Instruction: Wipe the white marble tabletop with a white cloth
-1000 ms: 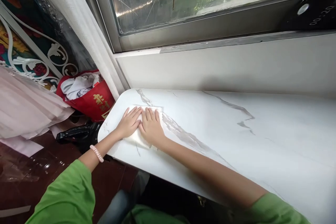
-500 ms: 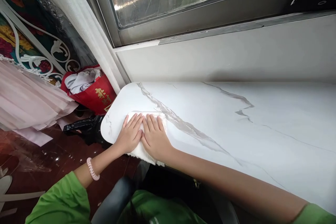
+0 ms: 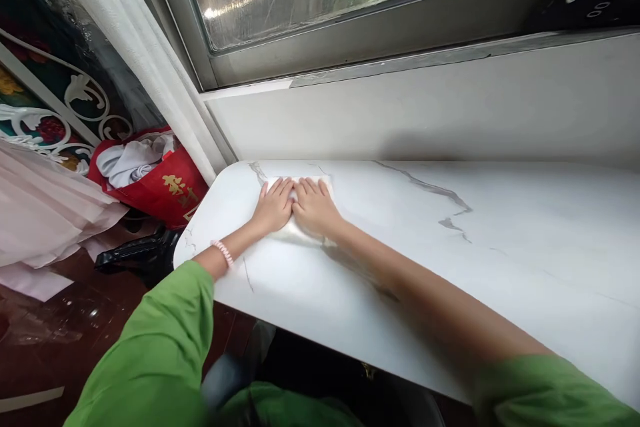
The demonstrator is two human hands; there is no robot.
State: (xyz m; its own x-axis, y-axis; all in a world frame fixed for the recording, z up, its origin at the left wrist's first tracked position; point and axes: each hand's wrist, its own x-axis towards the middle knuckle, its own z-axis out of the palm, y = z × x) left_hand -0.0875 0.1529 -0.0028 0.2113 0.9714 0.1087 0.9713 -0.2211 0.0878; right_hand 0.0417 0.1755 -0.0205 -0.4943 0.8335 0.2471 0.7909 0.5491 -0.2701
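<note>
A white cloth (image 3: 295,233) lies flat on the white marble-patterned table (image 3: 430,253), near its left end and toward the wall side. My left hand (image 3: 275,205) rests palm down on the left part of the cloth, fingers stretched out. Beside it, my right hand (image 3: 315,207) presses flat on the cloth's right part, its fingers also extended. The two hands touch or nearly touch at the thumbs. Parts of the cloth under both palms are hidden.
A red bag (image 3: 160,180) with pale fabric stands left of the table, above a black bag (image 3: 140,255). A white curtain (image 3: 130,47) hangs by the window frame (image 3: 350,47). Pink fabric (image 3: 50,203) is at far left.
Both hands and the cloth have moved away from the table's front edge toward the wall and somewhat right. The camera view has shifted slightly.
</note>
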